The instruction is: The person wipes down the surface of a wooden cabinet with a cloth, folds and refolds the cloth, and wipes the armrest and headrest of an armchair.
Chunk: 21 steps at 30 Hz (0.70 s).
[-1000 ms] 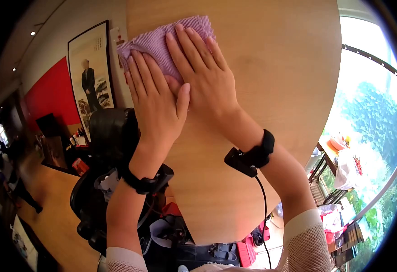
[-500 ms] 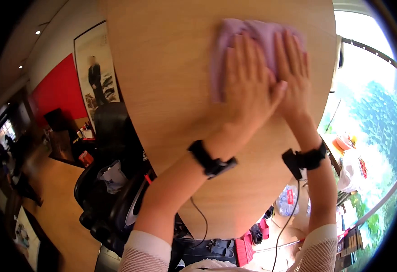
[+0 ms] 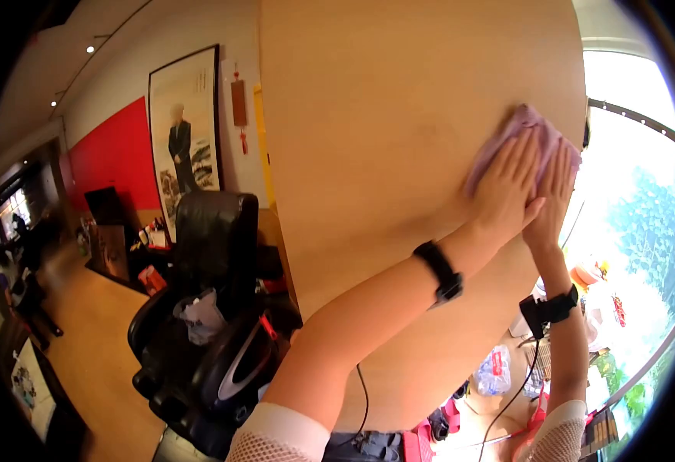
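Observation:
A pink-purple cloth (image 3: 532, 120) lies flat against a tall light-wood panel (image 3: 399, 138), close to the panel's right edge. My left hand (image 3: 507, 189) presses on the cloth with fingers stretched out and pointing up. Beside it, my right hand (image 3: 551, 196) also lies flat on the cloth, its fingers extended near the right edge. The thumb of my left hand reaches over toward my right hand. Both palms face the panel and are hidden. A black strap sits on each wrist, and a cable hangs from the right one.
To the left stands a black massage chair (image 3: 214, 223) with a grey bag (image 3: 201, 317) on it. A framed picture (image 3: 191, 131) hangs behind. Bright windows (image 3: 638, 200) are at the right. Shoes (image 3: 445, 420) and a plastic-wrapped pack (image 3: 494, 373) lie on the floor below.
Both hands have slid the cloth to the right and somewhat down across the panel, toward its right edge. The view has turned left, bringing more of the chair and picture into sight.

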Each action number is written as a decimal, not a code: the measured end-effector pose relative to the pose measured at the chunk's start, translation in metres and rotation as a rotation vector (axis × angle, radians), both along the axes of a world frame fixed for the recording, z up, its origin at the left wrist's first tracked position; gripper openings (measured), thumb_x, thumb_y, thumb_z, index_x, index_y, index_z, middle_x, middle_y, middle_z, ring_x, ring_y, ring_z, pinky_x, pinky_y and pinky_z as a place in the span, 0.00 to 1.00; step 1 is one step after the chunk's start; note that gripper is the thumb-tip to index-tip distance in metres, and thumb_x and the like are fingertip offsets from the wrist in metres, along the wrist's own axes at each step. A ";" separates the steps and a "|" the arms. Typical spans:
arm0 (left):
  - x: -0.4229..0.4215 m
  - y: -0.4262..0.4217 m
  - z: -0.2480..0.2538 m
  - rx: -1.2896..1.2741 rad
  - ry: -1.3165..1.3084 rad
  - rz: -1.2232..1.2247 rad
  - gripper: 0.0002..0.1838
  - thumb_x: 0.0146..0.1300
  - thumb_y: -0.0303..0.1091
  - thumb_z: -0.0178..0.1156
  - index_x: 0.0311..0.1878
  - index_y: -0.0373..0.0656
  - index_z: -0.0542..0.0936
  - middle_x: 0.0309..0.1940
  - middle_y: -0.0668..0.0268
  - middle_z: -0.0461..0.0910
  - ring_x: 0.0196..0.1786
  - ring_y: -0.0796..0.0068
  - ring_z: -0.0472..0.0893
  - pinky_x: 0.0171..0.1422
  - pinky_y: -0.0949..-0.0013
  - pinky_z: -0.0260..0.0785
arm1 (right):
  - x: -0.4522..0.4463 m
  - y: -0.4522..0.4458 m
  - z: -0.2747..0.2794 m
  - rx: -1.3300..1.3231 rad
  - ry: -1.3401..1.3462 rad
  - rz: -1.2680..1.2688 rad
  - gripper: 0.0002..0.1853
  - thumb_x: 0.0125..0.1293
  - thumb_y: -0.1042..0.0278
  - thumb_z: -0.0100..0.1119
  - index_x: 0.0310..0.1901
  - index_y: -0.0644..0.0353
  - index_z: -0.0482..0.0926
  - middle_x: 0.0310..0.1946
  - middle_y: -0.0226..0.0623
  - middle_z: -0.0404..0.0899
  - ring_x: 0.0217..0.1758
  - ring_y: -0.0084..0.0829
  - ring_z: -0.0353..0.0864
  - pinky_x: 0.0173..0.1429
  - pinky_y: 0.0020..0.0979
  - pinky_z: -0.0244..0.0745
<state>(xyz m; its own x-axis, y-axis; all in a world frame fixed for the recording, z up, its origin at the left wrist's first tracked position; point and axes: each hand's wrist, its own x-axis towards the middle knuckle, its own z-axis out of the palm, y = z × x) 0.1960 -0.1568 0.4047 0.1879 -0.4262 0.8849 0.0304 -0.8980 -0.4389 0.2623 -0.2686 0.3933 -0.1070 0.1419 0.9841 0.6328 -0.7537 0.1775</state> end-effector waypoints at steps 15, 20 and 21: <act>-0.133 0.194 0.079 -0.058 -0.199 0.168 0.34 0.69 0.46 0.37 0.68 0.25 0.54 0.69 0.42 0.52 0.73 0.46 0.50 0.77 0.51 0.39 | -0.121 0.201 0.107 -0.090 -0.266 0.128 0.30 0.69 0.55 0.39 0.67 0.66 0.58 0.70 0.44 0.56 0.74 0.38 0.52 0.76 0.36 0.43; -0.147 0.230 0.093 -0.049 -0.223 0.129 0.34 0.70 0.46 0.36 0.68 0.25 0.50 0.69 0.40 0.50 0.73 0.44 0.48 0.76 0.51 0.39 | -0.138 0.235 0.123 -0.081 -0.294 0.040 0.31 0.70 0.53 0.36 0.68 0.66 0.58 0.70 0.42 0.56 0.75 0.34 0.50 0.77 0.35 0.40; -0.150 0.230 0.093 -0.057 -0.209 0.101 0.34 0.70 0.46 0.36 0.69 0.25 0.50 0.70 0.39 0.49 0.73 0.43 0.48 0.76 0.50 0.39 | -0.141 0.235 0.123 -0.090 -0.297 0.033 0.31 0.70 0.53 0.36 0.68 0.66 0.58 0.70 0.42 0.55 0.75 0.34 0.50 0.77 0.35 0.40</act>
<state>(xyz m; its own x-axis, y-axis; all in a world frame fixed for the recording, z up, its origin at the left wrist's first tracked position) 0.0463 0.0731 0.4977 0.0372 -0.3627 0.9312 0.2058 -0.9090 -0.3623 0.1216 -0.0337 0.5163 -0.3943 0.2183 0.8927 0.5671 -0.7066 0.4233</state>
